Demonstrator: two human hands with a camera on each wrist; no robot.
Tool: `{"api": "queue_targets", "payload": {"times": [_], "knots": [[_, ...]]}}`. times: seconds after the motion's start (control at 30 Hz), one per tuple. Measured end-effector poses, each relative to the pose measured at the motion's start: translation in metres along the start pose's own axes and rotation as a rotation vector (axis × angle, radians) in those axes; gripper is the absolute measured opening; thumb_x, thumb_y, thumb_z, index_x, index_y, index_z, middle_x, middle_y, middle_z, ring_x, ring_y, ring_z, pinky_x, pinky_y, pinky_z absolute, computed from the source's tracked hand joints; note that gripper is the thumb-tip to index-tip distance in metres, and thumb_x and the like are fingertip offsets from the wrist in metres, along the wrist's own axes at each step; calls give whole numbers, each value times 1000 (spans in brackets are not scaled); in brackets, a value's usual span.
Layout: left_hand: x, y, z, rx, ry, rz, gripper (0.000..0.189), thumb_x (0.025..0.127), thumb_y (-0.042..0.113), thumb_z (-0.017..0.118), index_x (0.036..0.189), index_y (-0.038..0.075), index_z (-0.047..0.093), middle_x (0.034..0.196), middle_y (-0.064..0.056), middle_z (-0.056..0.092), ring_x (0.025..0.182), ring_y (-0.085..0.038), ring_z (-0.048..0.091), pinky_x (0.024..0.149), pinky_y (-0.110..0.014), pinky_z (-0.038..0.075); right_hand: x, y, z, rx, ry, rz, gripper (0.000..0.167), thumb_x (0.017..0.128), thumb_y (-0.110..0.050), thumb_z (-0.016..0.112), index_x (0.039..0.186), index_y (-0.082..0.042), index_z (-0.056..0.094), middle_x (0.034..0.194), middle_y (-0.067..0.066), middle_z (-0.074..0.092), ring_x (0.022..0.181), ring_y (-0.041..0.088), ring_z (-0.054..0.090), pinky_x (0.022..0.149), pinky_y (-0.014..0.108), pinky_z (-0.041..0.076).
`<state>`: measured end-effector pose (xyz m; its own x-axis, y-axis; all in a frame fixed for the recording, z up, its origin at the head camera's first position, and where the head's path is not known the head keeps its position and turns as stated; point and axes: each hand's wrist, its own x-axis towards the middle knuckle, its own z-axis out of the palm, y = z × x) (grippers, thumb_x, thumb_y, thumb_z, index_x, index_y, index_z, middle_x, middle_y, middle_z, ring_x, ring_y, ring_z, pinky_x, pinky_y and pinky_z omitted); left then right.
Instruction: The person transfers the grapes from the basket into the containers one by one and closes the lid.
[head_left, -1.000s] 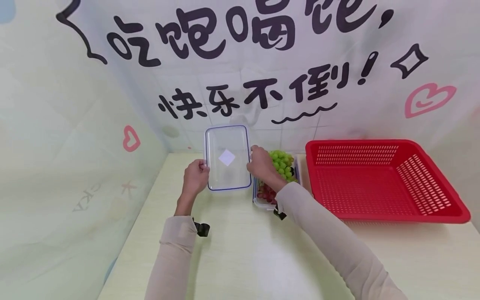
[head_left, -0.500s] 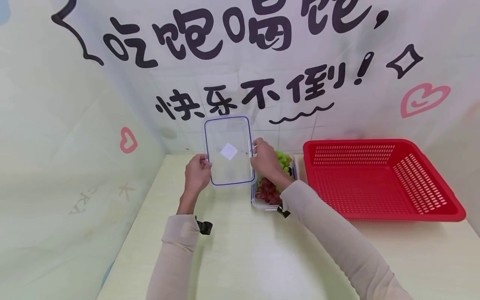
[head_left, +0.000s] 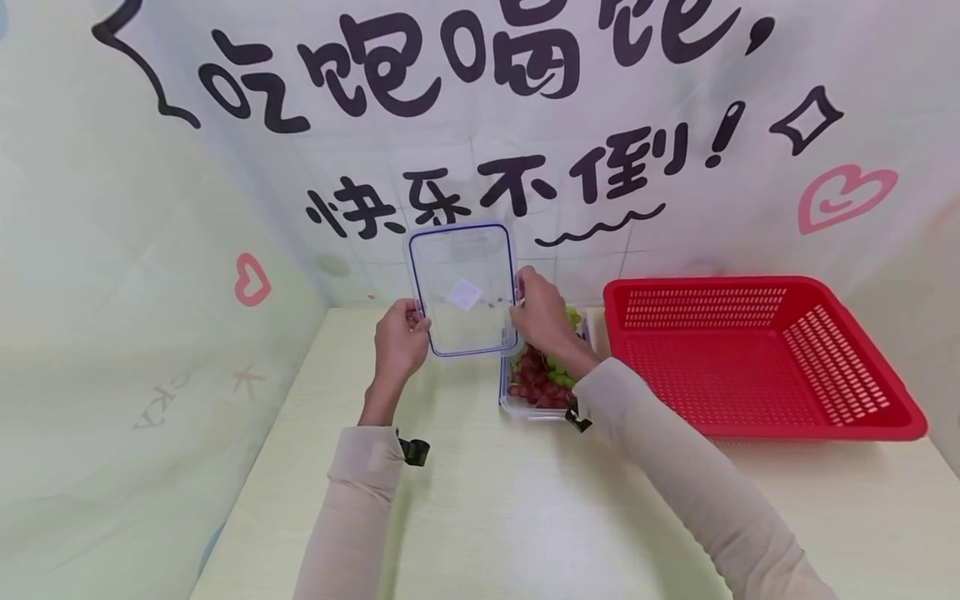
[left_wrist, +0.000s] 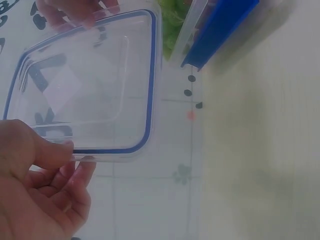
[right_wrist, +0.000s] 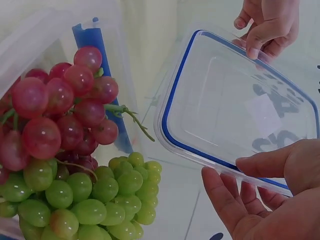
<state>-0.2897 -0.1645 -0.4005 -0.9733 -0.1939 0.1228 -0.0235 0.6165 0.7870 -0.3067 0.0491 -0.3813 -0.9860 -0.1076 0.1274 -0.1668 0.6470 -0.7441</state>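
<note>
A clear plastic lid (head_left: 453, 329) with a blue seal and a white diamond sticker (head_left: 464, 294) is held up above the table, tilted. My left hand (head_left: 401, 337) pinches its left edge between thumb and fingers. On the opposite edge, my right hand (head_left: 546, 317) pinches it the same way, as the right wrist view also shows. Below and right of the lid stands a clear container (head_left: 528, 412) holding red grapes (right_wrist: 55, 110) and green grapes (right_wrist: 90, 202). The right hand and forearm hide part of this container in the head view. A blue strip (left_wrist: 220, 32) shows on its side.
A red plastic basket (head_left: 727, 375) with perforated walls stands on the right side of the table (head_left: 480, 508). Behind the table hangs a white backdrop (head_left: 420, 150) with large black characters, continuing along the left side.
Both hands have lifted the lid and shifted it slightly to the right, toward the backdrop's lettering. More of the red grapes now shows below it. The basket stays put while the head view shifts slightly.
</note>
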Motion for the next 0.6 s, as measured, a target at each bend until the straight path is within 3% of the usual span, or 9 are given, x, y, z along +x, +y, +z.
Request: {"api": "queue_targets", "payload": {"times": [0.43, 0.6], "knots": [[-4, 9, 5, 21, 37, 58, 17, 96, 4, 61, 112, -1, 57, 104, -16, 64, 96, -30, 59, 80, -40, 48, -8, 3, -15, -14, 19, -76, 24, 96, -2, 60, 119, -6, 52, 108, 11, 60, 93, 26, 60, 76, 36, 55], [-4, 12, 7, 24, 71, 101, 14, 95, 2, 62, 108, -1, 57, 107, -17, 65, 102, -33, 62, 86, -45, 49, -12, 0, -25, -60, 11, -108, 29, 96, -7, 63, 124, -9, 53, 107, 12, 62, 94, 26, 60, 76, 35, 55]]}}
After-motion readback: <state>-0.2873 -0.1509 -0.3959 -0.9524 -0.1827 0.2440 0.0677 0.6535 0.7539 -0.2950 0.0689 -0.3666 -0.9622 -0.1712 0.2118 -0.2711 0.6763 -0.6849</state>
